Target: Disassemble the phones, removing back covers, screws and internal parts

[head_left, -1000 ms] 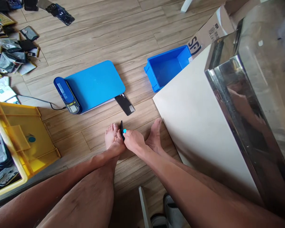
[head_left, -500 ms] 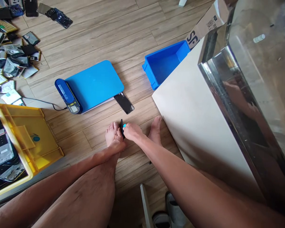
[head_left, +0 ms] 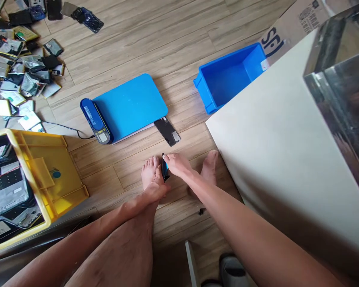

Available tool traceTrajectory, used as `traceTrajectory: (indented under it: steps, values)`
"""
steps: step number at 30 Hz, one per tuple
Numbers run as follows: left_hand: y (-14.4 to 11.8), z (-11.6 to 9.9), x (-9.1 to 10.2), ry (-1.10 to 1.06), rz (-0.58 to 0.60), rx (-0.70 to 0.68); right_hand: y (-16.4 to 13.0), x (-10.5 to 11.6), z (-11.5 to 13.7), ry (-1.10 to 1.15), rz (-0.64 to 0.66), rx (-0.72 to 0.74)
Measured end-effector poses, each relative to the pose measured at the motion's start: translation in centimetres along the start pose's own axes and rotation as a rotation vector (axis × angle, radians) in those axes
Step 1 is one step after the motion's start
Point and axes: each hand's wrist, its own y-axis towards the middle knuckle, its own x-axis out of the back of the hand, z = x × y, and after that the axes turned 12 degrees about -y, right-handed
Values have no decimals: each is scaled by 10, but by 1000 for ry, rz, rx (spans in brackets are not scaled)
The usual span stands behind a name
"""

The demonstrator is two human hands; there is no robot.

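The person sits with both legs stretched down to the wooden floor [head_left: 173, 40], and the right hand [head_left: 176, 164] reaches right down between the feet, fingers curled closed around a small dark phone-like piece [head_left: 165, 169] held on edge. That piece stands upright against the inner side of the left foot [head_left: 151, 175], its long axis running away from the person towards the blue heating mat [head_left: 133, 105], its thin edge facing up. It seems pinched between the hand on one side and the foot on the other, touching both; the right foot [head_left: 209, 167] rests apart on the far side of the hand. The left hand does not show at all, so I can't say whether it is open or shut; only the right one is anywhere near the piece. Just beyond the fingertips, between them and the mat, a second dark phone back [head_left: 167, 131] lies flat on the floor, its upper end touching the mat's near corner, its length angled towards the person's right. So everything lines up straight ahead of the right hand: held piece, then flat piece, then mat. A blue bin [head_left: 208, 101] stands further off to the right, beside a pale slab [head_left: 275, 135], and a yellow crate [head_left: 68, 195] sits well apart to the left.
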Motion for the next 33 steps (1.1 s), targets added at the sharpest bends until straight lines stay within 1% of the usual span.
traceTrajectory:
  steps: [3,6,11,16,23,27,30,33]
  values:
    - [0,2,-1,25,-2,-8,-6,-1,-3,10,-12,-41]
    - [-2,2,-1,37,-6,-22,-10,-2,-3,55,-3,-46]
    - [-6,4,1,51,2,-61,-15,-13,2,158,-10,-31]
    - [-2,8,-2,69,20,-78,-20,-22,-2,263,-62,-39]
    - [-2,11,-8,72,36,-90,-35,-17,-7,405,-111,-52]
    - [-2,9,-9,53,28,-59,-43,-15,-7,481,-129,-69]
    - [0,8,-7,16,24,-44,-41,-19,-7,544,-135,-87]
    - [0,8,-5,-57,23,-43,-33,-30,-10,613,-140,-115]
